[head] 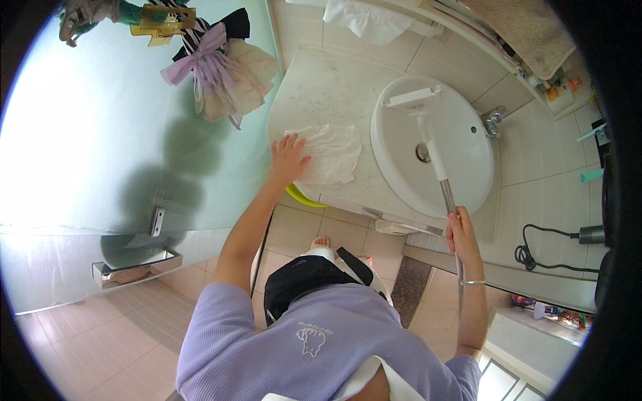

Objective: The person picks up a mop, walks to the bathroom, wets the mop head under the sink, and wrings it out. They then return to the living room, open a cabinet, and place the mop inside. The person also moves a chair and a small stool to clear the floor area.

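Observation:
My left hand (289, 159) lies with fingers spread on the left edge of a white cloth (333, 153), which is laid out on the marble-look counter (341, 80). My right hand (460, 230) is closed around the metal pole of a mop-like tool (435, 155). The tool's white head rests inside the oval white washbasin (393, 175), towards its far side, and its white neck passes over the drain. The pole runs back beside my right forearm.
A chrome faucet (494, 122) stands right of the basin. A frosted glass panel (100, 125) rises at left, with hair accessories (215, 75) hanging near it. A yellow-green basin rim (305, 197) shows below the counter. A corded device (592, 234) is at right.

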Motion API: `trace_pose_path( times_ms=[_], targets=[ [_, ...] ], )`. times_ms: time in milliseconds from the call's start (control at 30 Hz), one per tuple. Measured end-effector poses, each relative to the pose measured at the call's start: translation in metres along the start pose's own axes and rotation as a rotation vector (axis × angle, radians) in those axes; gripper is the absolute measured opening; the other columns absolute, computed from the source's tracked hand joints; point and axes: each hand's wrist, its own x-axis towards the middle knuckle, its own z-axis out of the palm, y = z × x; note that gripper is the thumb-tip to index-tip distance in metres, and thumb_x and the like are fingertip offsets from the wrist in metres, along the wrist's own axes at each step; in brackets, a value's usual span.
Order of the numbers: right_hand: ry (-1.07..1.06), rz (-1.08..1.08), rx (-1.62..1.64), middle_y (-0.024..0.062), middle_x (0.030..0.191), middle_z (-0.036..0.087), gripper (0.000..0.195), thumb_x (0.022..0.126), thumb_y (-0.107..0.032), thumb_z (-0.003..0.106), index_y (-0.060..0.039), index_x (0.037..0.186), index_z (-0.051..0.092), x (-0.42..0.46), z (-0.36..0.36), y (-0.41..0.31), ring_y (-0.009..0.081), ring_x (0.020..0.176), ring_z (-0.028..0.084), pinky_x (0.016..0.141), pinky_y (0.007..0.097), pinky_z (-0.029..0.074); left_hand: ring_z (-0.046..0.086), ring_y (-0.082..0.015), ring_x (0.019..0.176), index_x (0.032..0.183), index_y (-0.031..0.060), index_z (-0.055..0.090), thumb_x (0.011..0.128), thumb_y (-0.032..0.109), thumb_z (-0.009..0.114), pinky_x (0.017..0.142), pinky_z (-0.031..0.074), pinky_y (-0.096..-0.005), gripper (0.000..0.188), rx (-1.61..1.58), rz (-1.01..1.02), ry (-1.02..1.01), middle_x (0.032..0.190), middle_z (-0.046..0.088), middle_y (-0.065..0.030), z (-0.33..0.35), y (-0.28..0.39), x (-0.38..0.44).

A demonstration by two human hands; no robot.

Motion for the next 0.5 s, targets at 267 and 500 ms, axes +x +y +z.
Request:
trace_pose_path(
  times_ms=[267,500],
  targets=[
    [0.1,-0.323,-0.715,0.0107,0.054,0.05,0.022,0.08,-0.025,0.042,-0.004,0.075,0.048,-0.02,0.001,-0.034,0.027,0.047,0.048,0.048,0.0349,0.039,0.042,-0.0233,0.098,0.091,0.0132,0.055,0.069,0.019,0.05,0.084,0.028,-0.0486,0.022,0.228,-0.017,-0.167,0.1,0.049,-0.0062,0.013,-0.031,0.059],
    [-0.01,-0.455,-1.248,0.0132,0.061,0.054,0.025,0.079,-0.025,0.041,-0.0046,0.069,0.051,-0.012,0.032,-0.122,0.0291,0.055,0.053,0.054,0.0381,0.04,0.046,-0.0232,0.094,0.096,0.013,0.05,0.071,0.023,0.051,0.078,0.035,-0.0452,0.027,0.257,0.013,-0.389,0.099,0.048,-0.008,0.003,-0.053,0.064]
  ],
)
